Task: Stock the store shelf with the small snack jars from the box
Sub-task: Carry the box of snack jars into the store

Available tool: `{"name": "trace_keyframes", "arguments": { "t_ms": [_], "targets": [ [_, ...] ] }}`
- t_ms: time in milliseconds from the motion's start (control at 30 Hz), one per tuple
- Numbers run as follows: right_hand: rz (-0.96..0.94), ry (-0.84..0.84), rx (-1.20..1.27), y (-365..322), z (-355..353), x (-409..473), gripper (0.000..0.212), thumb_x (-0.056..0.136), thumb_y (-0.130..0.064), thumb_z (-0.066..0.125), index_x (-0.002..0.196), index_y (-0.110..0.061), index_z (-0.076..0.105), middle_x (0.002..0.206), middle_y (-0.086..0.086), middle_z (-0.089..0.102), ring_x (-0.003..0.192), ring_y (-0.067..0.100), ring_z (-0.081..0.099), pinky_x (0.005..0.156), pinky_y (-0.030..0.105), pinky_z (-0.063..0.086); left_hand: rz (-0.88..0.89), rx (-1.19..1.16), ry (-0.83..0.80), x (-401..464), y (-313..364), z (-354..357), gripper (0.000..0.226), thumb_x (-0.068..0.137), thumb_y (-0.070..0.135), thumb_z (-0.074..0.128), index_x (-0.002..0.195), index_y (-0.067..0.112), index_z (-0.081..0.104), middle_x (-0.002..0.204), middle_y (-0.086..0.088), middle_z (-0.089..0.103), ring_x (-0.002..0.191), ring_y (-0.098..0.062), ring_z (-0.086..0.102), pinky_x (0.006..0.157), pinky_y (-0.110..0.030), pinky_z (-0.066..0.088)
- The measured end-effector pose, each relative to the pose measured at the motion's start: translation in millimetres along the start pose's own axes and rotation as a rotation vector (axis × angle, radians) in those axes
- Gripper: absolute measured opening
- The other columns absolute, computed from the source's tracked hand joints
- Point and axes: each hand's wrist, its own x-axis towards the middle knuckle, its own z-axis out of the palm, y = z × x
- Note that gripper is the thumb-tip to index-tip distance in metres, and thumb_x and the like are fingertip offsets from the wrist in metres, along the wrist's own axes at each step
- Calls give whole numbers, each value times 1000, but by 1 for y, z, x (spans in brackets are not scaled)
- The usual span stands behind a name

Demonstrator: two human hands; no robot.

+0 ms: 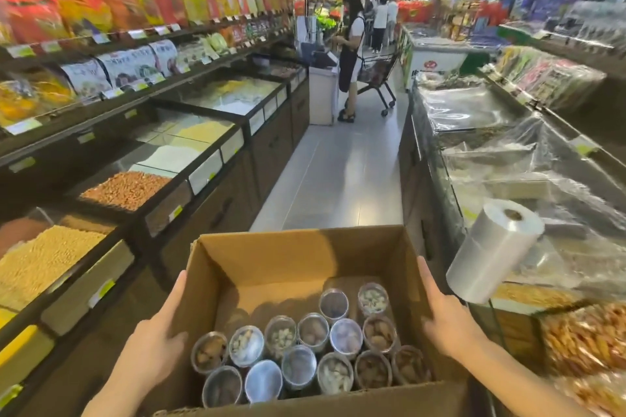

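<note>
1. Head view: an open brown cardboard box fills the lower middle of the frame, carried in the aisle between two rows of displays.
2. Inside it, small snack jars stand upright in a cluster on the box floor toward the near side. They are clear, round and lidded, showing pale nuts, brown pieces or darker contents; a few lids glare white.
3. The far half of the box floor is bare cardboard.
4. The left hand lies flat against the outer left wall of the box, fingers straight and pointing forward, thumb hooked over the rim.
5. The right hand presses the outer right wall the same way, fingers extended along the cardboard.
6. Just right of the box, a roll of clear plastic bags juts out near the right hand.
7. On the left run bulk bins of yellow grain and reddish nuts, with shelves of packaged snacks above them.
8. On the right, plastic-covered bins line the aisle.
9. Further down the tiled floor, a person stands beside a shopping cart.
</note>
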Motion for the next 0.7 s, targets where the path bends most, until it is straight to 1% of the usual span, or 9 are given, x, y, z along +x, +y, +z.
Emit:
{"name": "trace_keyframes", "arguments": {
  "t_ms": [33, 100, 167, 267, 367, 433, 533, 633, 700],
  "targets": [
    [-9, 5, -1, 5, -2, 20, 123, 91, -3, 61, 142, -57, -36, 88, 2, 72, 68, 18, 71, 75, 41, 63, -1, 4, 4, 16, 7, 3, 108, 97, 13, 62, 144, 68, -18, 92, 3, 71, 67, -12, 70, 64, -22, 54],
    [-19, 16, -19, 9, -9, 59, 119, 93, -6, 59, 144, -53, -37, 99, 2, 73, 71, 17, 71, 76, 38, 63, 1, 35, 1, 51, 19, 9, 111, 95, 13, 63, 141, 71, -20, 94, 0, 73, 67, -13, 70, 71, -32, 59],
    [15, 8, -24, 11, -15, 96, 116, 95, -8, 57, 142, -53, -40, 104, 0, 72, 74, 16, 72, 77, 36, 62, 2, 62, -13, 90, 27, 16, 113, 93, 13, 63, 139, 73, -21, 83, -1, 73, 63, -15, 69, 69, -38, 60],
    [59, -20, -28, 8, -26, 145, 114, 96, -9, 54, 137, -58, -41, 91, -2, 70, 70, 15, 70, 73, 36, 62, 14, 69, -31, 151, 44, 24, 115, 92, 10, 64, 138, 76, -19, 79, -3, 72, 58, -15, 69, 61, -35, 58],
    [94, -37, -10, 2, -39, 202, 107, 99, -14, 53, 139, -52, -38, 88, -3, 66, 68, 12, 67, 64, 26, 57, 23, 51, -53, 220, 60, 32, 116, 93, 9, 64, 136, 76, -20, 88, 2, 69, 63, -13, 70, 64, -31, 59],
    [111, -42, 1, 0, -47, 245, 108, 96, -10, 55, 144, -50, -33, 79, 0, 67, 61, 14, 66, 54, 23, 54, 28, 34, -67, 270, 72, 35, 116, 92, 9, 63, 136, 77, -20, 91, 1, 67, 67, -14, 70, 67, -33, 60],
    [149, -33, 8, 3, -56, 305, 111, 95, -8, 56, 147, -51, -31, 81, 1, 70, 60, 15, 68, 57, 27, 58, 63, 32, -78, 341, 91, 38, 114, 91, 9, 62, 139, 75, -18, 82, -2, 72, 61, -15, 69, 67, -36, 60],
    [152, -6, 5, 4, -66, 361, 114, 92, -7, 57, 147, -53, -31, 77, 0, 71, 56, 16, 67, 52, 27, 55, 96, 61, -92, 406, 116, 36, 112, 92, 10, 62, 144, 69, -18, 68, 2, 69, 54, -15, 66, 57, -27, 55],
    [178, -3, 6, 9, -72, 400, 116, 91, -5, 58, 147, -54, -32, 72, 2, 70, 54, 18, 66, 50, 30, 54, 104, 69, -90, 448, 133, 33, 111, 93, 10, 62, 145, 66, -18, 66, 4, 65, 53, -14, 65, 54, -26, 54]
  ]
}}
